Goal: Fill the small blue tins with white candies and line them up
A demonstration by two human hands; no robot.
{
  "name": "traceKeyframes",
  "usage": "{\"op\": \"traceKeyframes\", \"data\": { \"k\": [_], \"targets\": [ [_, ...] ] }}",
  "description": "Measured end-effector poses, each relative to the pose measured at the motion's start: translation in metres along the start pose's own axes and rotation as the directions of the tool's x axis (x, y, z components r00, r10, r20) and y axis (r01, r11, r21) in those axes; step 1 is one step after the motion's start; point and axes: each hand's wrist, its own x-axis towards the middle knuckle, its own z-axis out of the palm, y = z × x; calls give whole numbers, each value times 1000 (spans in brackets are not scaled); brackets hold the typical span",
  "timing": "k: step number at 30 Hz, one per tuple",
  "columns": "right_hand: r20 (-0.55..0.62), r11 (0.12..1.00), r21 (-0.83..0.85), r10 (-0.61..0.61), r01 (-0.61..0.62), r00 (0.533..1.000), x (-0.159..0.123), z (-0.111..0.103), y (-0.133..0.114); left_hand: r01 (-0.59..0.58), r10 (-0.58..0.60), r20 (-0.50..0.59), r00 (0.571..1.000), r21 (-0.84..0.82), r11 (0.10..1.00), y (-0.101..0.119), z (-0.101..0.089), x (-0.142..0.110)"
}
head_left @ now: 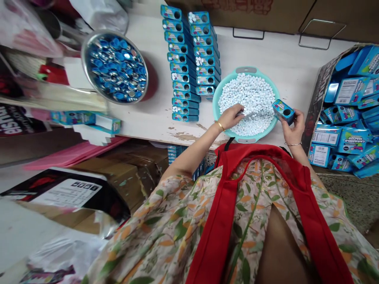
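My left hand (231,117) reaches into a turquoise basin (217,103) filled with small white candy balls (247,91). Its fingers are drawn together around some of the balls, and the fingertips are partly hidden among them. At the basin's right rim, my right hand (294,127) grips a small blue candy tin (282,109) between thumb and fingers. The tin is tilted, and a dark round hole shows in its top face.
Two rows of blue tins (185,85) stand left of the basin, some with white balls on top. A steel bowl (84,59) holds blue-and-silver caps. On the right, a carton (318,85) is full of blue tins. Brown boxes (284,17) line the back.
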Motion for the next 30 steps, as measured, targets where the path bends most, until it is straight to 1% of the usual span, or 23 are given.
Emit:
{"op": "traceKeyframes", "data": {
  "k": [2, 5, 7, 10, 13, 16, 20, 24, 27, 29, 30],
  "targets": [
    [41, 998, -42, -46, 48, 998, 1, 2, -5, -92, 92, -14, 996, 39, 995, 10, -25, -12],
    [119, 985, -92, -137, 148, 984, 3, 11, -15, -196, 197, 7, 980, 118, 973, 34, -60, -26],
    [177, 973, -100, -189, 208, 966, 4, 20, -21, -229, 225, 42, 973, 186, 955, 55, -78, -30],
    [265, 967, -82, -212, 241, 941, 5, 32, -27, -236, 211, 110, 971, 312, 921, 85, -92, -30],
    [308, 967, -67, -213, 245, 927, 3, 40, -30, -211, 164, 146, 976, 415, 885, 108, -100, -27],
    [299, 962, -77, -227, 261, 927, 0, 44, -31, -198, 153, 134, 979, 446, 873, 124, -107, -26],
    [287, 964, -83, -221, 254, 932, -2, 44, -31, -223, 173, 150, 973, 448, 865, 139, -114, -26],
    [309, 969, -66, -209, 240, 928, -3, 45, -29, -219, 168, 152, 974, 437, 872, 149, -115, -25],
    [306, 969, -43, -220, 244, 926, -4, 47, -27, -216, 171, 141, 975, 428, 878, 146, -113, -27],
    [306, 971, -37, -213, 236, 928, -5, 46, -26, -203, 176, 103, 979, 422, 884, 131, -111, -29],
    [310, 974, -35, -204, 226, 929, -5, 45, -26, -180, 168, 65, 984, 419, 890, 118, -110, -30]
  ]
}}
